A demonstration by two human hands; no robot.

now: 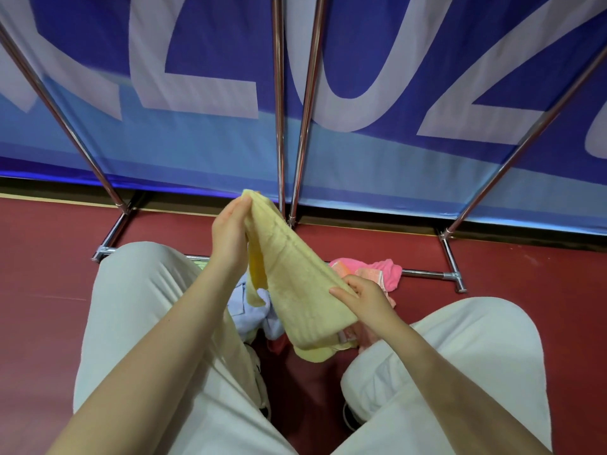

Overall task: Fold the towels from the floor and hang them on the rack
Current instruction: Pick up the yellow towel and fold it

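Crouching over a dark red floor (49, 290), a person in pale trousers (138, 323) holds a folded yellow towel (295, 284) stretched between both hands, above the gap between the knees. The left hand (230, 234) is raised at the far, upper end, its fingers (237, 205) held straight and close together with the towel's narrow end pinched against them, so that the cloth rises to a point just in front of the rack's middle posts. The right hand (364, 298) sits lower and nearer, its fingers (341, 295) curled over the towel's right edge and gripping it. From the upper hand the towel widens downward into a broad folded band, and its lower end hangs loose between the legs; a second narrow fold droops beneath the left hand. Under the yellow towel lie more towels on the floor: a pale blue towel (246, 310) just below the left wrist, and a pink towel (377, 269) beyond the right hand, touching the low crossbar of the rack (427, 274). The rack's chrome posts (279, 126) slant upward out of view, and behind them stands a blue banner (210, 44) with large white letters.
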